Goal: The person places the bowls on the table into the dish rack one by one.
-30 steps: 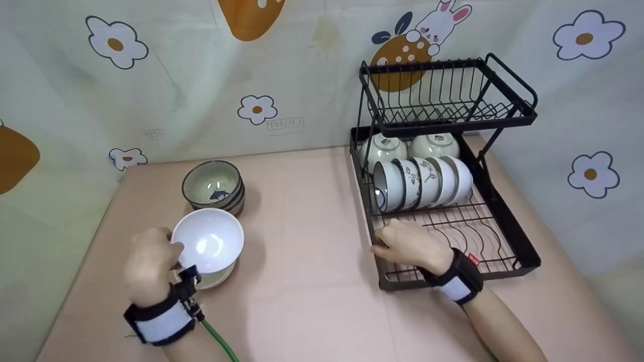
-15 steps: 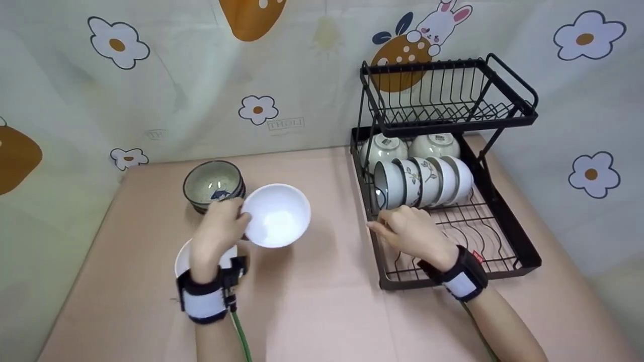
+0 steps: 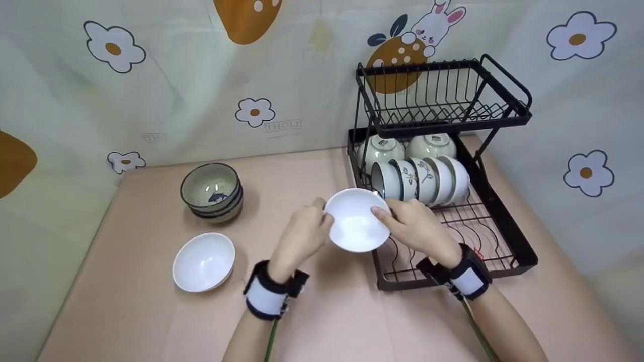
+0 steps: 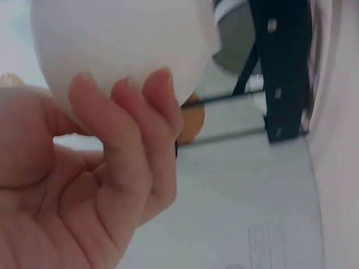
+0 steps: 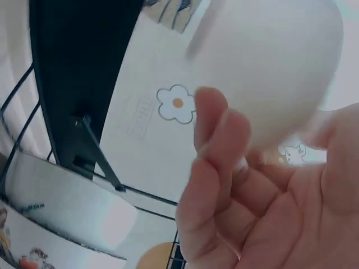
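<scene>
A white bowl (image 3: 356, 229) is held up between both hands, over the front left edge of the black dish rack (image 3: 526, 256). My left hand (image 3: 301, 232) grips its left rim; in the left wrist view several fingers curl against the outside of the bowl (image 4: 123, 50). On the opposite rim my right hand (image 3: 422, 229) pinches it, thumb over the inside. Seen from the right wrist, the fingers bend under the pale underside of the bowl (image 5: 275, 61). A second white bowl (image 3: 204, 262) sits on the table at the left.
Behind the second bowl stands a stack of grey-green bowls (image 3: 210, 187). The rack's lower tier holds several white bowls (image 3: 427, 176) on edge, with two upside-down bowls (image 3: 432, 146) behind. An upper basket (image 3: 448, 123) overhangs them. A printed cloth (image 3: 322, 75) hangs behind the table.
My left hand has carried the white bowl rightward from above the other white bowl to the rack's edge. My right hand, earlier holding nothing, has taken hold of its right rim.
</scene>
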The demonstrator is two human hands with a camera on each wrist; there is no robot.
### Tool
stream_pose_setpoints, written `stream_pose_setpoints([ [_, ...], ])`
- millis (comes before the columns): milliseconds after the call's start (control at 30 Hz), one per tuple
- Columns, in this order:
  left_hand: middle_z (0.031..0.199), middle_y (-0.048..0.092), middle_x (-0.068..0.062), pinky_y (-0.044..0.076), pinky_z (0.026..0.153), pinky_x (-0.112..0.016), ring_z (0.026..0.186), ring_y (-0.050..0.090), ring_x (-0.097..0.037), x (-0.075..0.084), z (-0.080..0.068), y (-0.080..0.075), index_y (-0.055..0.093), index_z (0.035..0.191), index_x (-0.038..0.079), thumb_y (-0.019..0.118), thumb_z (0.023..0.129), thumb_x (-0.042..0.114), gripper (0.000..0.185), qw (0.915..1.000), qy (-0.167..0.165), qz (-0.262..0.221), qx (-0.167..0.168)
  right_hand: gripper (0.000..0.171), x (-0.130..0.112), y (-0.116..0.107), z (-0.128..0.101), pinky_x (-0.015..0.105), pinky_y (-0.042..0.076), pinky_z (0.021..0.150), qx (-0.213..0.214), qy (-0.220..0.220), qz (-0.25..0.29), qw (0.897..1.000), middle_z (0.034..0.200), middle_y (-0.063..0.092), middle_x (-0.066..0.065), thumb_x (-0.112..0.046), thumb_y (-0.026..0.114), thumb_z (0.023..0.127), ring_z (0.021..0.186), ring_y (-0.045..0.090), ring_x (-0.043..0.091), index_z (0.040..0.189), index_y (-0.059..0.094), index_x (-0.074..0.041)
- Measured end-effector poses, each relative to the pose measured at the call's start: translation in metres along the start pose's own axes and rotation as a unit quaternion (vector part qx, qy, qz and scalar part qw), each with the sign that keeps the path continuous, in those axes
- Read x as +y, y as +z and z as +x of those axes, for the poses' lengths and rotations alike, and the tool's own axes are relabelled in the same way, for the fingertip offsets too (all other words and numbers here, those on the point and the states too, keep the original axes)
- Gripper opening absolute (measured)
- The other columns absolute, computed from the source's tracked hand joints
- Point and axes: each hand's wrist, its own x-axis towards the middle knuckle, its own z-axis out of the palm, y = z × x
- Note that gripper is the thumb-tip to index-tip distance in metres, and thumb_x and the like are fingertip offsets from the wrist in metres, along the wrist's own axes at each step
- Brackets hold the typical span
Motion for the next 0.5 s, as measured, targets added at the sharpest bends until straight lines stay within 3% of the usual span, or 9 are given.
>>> stream_pose_setpoints([
  [100, 0.076, 0.063, -0.015, 0.052, 0.047, -0.026, 0.054, 0.061, -0.019, 0.005, 0.0, 0.012, 0.058, 0.105, -0.01, 0.047, 0.099, 0.002, 0.017, 0.9993, 0.027, -0.024, 0.01, 0.02, 0.003, -0.004, -0.001, 0.042, 0.06, 0.059, 0.024, 0.015, 0.011, 1.0, 0.075, 0.068, 0.018, -0.015, 0.062, 0.1, 0.069, 0.07, 0.032, 0.094, 0.066, 0.004],
  [233, 0.077, 0.066, -0.016, 0.051, 0.047, -0.024, 0.055, 0.063, -0.019, 0.011, -0.001, 0.023, 0.057, 0.11, -0.011, 0.051, 0.101, 0.004, 0.019, 0.9974, 0.049, -0.051, 0.012, 0.017, 0.008, -0.013, -0.002, 0.045, 0.061, 0.06, 0.047, 0.027, 0.018, 0.998, 0.088, 0.071, 0.031, -0.001, 0.06, 0.093, 0.073, 0.072, 0.04, 0.103, 0.066, 0.011],
  [367, 0.083, 0.069, -0.017, 0.055, 0.055, -0.024, 0.066, 0.066, -0.022, 0.014, 0.001, 0.032, 0.056, 0.119, -0.013, 0.055, 0.103, 0.009, 0.027, 0.9957, 0.06, -0.07, 0.001, 0.022, 0.01, -0.025, -0.002, 0.037, 0.058, 0.05, 0.074, 0.028, 0.025, 0.997, 0.088, 0.071, 0.03, 0.003, 0.058, 0.091, 0.064, 0.07, 0.034, 0.109, 0.068, 0.011],
  [500, 0.092, 0.071, -0.018, 0.056, 0.06, -0.025, 0.072, 0.067, -0.022, 0.016, 0.002, 0.044, 0.05, 0.133, -0.012, 0.055, 0.105, 0.016, 0.04, 0.9947, 0.065, -0.076, -0.025, 0.032, 0.013, -0.037, -0.005, 0.023, 0.044, 0.039, 0.108, 0.029, 0.023, 0.993, 0.062, 0.063, 0.013, 0.004, 0.058, 0.089, 0.046, 0.054, 0.014, 0.119, 0.07, 0.004],
])
